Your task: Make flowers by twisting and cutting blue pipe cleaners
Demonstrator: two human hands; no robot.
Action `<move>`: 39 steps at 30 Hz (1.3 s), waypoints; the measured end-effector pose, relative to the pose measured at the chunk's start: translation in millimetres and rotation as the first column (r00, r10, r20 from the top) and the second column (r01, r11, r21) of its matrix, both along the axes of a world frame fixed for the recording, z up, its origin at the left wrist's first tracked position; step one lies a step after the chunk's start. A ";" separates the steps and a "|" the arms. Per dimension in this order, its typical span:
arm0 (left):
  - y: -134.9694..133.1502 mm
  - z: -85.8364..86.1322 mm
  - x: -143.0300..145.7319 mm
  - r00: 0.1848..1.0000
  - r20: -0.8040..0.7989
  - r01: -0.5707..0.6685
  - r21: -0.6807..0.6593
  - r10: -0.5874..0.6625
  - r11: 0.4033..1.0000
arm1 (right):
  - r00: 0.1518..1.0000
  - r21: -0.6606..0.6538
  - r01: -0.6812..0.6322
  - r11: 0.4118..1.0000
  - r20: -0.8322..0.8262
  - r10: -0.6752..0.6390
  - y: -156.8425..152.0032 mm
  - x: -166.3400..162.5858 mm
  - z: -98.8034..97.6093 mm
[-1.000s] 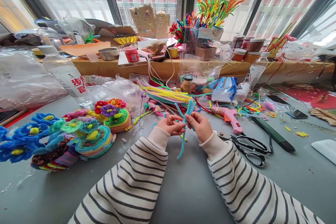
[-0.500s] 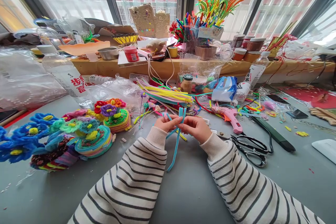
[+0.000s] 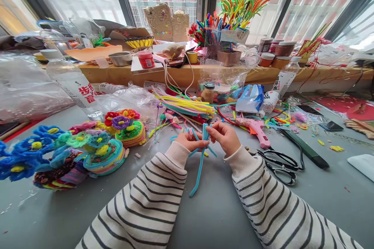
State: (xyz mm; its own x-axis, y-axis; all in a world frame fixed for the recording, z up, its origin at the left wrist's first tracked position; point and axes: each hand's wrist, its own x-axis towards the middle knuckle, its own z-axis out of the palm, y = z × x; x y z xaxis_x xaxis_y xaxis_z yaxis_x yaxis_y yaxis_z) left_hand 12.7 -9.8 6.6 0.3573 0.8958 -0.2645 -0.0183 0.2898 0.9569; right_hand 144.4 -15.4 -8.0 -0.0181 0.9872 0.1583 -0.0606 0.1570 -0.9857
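Note:
Light-blue pipe cleaners (image 3: 198,173) are bent and crossed between my two hands over the grey table. My left hand (image 3: 188,142) is closed round their crossing, and one long end hangs down toward me. A small pink bit shows above the left fingers. My right hand (image 3: 224,137) pinches the upright tops of the same pipe cleaners between thumb and fingertips. Just behind both hands lies a bundle of yellow, pink and green pipe cleaners (image 3: 187,105).
To the left stand pipe-cleaner flower cakes (image 3: 102,157) and blue flowers (image 3: 36,146). At right lie a pink glue gun (image 3: 258,130), black-framed glasses (image 3: 282,167) and a dark green case (image 3: 305,149). Bottles, a small jar (image 3: 208,93) and a cluttered ledge (image 3: 175,74) are behind.
My right hand has shifted up and slightly right to the tops of the pipe cleaners. My left hand has moved a little right, and the hanging end sits lower.

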 end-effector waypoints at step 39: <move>9.6 -4.9 -6.4 0.970 0.036 -0.243 0.078 0.241 0.967 | 0.974 -0.189 -0.210 0.959 0.045 0.222 -1.7 -2.8 -2.7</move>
